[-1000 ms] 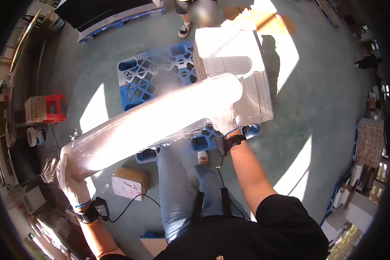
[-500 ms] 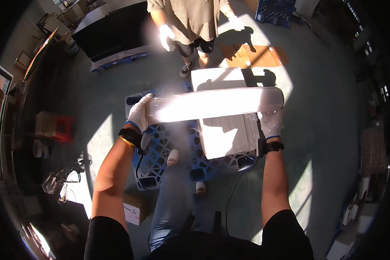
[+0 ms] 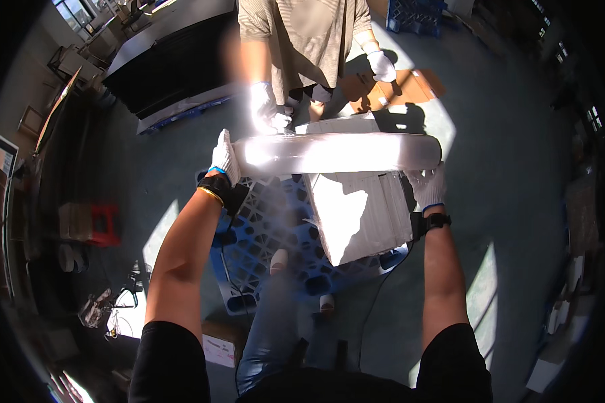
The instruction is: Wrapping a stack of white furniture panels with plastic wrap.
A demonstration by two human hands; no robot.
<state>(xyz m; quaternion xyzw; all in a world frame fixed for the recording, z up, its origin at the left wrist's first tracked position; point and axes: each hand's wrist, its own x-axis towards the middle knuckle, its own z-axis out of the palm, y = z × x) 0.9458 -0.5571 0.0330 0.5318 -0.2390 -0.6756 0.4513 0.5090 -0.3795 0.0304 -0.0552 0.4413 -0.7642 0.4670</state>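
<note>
A long roll of clear stretch film (image 3: 343,153) spans the space between my gloved hands, above a white box (image 3: 363,215). My left hand (image 3: 226,158) is closed at the roll's left end, its fingers partly seen from the side. At the other end my right hand (image 3: 428,184) grips from below, with loose film about its fingers. A facing person's white-gloved hand (image 3: 265,107) reaches to the far side of the roll near its left part; glare hides whether it touches the film. That person's other gloved hand (image 3: 382,66) hangs apart from the roll.
The white box sits on a blue plastic pallet (image 3: 275,221), where my feet also are. Flattened brown cardboard (image 3: 410,91) lies behind. A carton (image 3: 220,346) stands near my left leg, and a red stool (image 3: 103,225) is at the left. A thin cable trails beside my right leg.
The facing person has come closer and brought one gloved hand to the roll's far side. My left hand has shifted slightly right, and the roll stays between my hands.
</note>
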